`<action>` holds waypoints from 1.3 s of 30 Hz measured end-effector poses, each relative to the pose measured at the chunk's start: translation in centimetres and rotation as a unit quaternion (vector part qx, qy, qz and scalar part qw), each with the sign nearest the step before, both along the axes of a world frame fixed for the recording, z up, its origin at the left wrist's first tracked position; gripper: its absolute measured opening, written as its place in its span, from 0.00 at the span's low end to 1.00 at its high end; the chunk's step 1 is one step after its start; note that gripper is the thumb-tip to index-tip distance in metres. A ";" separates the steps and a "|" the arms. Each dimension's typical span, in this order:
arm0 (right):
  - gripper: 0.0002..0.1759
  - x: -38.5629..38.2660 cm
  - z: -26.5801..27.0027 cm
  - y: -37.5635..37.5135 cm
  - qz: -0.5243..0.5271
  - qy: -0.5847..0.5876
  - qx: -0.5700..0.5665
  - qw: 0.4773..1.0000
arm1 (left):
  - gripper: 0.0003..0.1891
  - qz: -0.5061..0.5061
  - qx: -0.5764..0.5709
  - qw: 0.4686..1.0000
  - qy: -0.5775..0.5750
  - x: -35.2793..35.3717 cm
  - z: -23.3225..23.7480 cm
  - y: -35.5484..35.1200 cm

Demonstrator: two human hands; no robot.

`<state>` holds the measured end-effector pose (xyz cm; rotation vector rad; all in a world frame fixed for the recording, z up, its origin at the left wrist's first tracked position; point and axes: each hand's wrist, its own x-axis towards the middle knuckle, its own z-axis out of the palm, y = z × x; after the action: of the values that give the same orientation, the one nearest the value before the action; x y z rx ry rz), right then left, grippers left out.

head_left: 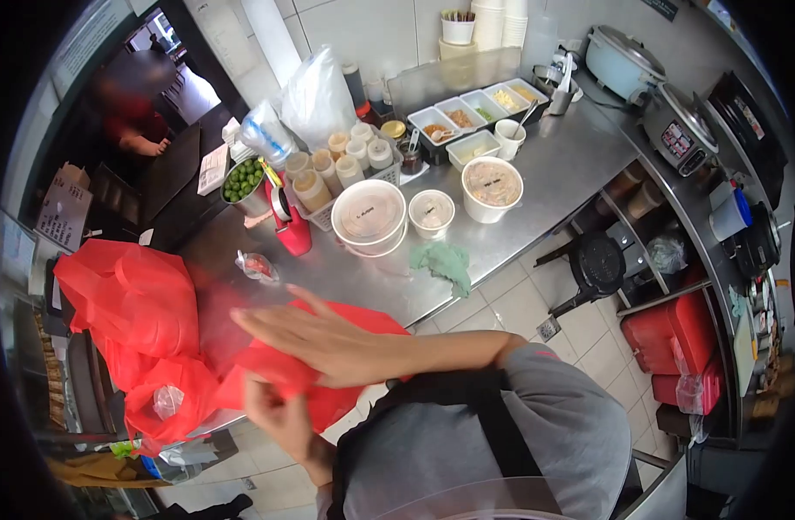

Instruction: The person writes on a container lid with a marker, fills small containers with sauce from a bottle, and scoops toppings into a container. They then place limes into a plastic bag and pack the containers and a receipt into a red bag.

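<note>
A red plastic bag [336, 408] is spread out in front of me by the near end of the steel counter. My right hand [315, 345] lies over it, fingers stretched out and slightly blurred. Below, my left hand [278, 414] is closed with bent fingers on the bag's edge. Close by on the left stands a full red plastic bag [137, 290], its contents hidden. Another red bag [168, 403] sits in front of it with its mouth open, showing a clear plastic packet inside. A small clear packet [257, 267] lies beyond my right hand.
Along the steel counter [553, 165] are a red tape dispenser [289, 221], a pot of green limes [243, 180], squeeze bottles [311, 189], lidded tubs [369, 212], a green cloth [445, 264] and topping trays [458, 121]. A black stool [597, 264] stands on the floor. Another person [137, 113] is beyond the opening.
</note>
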<state>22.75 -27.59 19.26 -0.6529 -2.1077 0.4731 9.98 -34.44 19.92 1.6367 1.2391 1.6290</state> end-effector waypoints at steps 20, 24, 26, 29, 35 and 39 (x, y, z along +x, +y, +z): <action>0.11 10.3 -5.8 5.9 0.141 0.316 -0.537 0.769 | 0.19 -0.291 -0.571 0.757 0.124 -14.5 -12.3 -9.4; 0.15 13.7 -6.5 4.3 0.328 -0.046 -0.577 0.747 | 0.20 -0.288 -0.596 0.737 0.137 -15.6 -12.2 -8.9; 0.17 13.9 -9.5 4.1 0.408 -0.219 -0.556 0.690 | 0.20 -0.284 -0.602 0.733 0.141 -16.0 -12.0 -8.6; 0.18 15.6 -11.1 3.7 0.280 -0.079 -0.650 0.702 | 0.21 -0.283 -0.605 0.729 0.149 -16.7 -11.8 -7.8; 0.19 16.1 -8.3 1.5 0.154 0.314 -0.699 0.624 | 0.22 -0.239 -0.587 0.768 0.088 -19.1 -12.0 -7.3; 0.27 18.4 -8.0 1.6 0.291 -0.048 -0.598 0.745 | 0.23 -0.160 -0.502 0.826 -0.199 -19.8 -12.9 -7.5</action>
<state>41.17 -26.00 11.27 -0.6478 -1.8459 2.2855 -9.83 -41.95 7.01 0.7197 1.1820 0.7688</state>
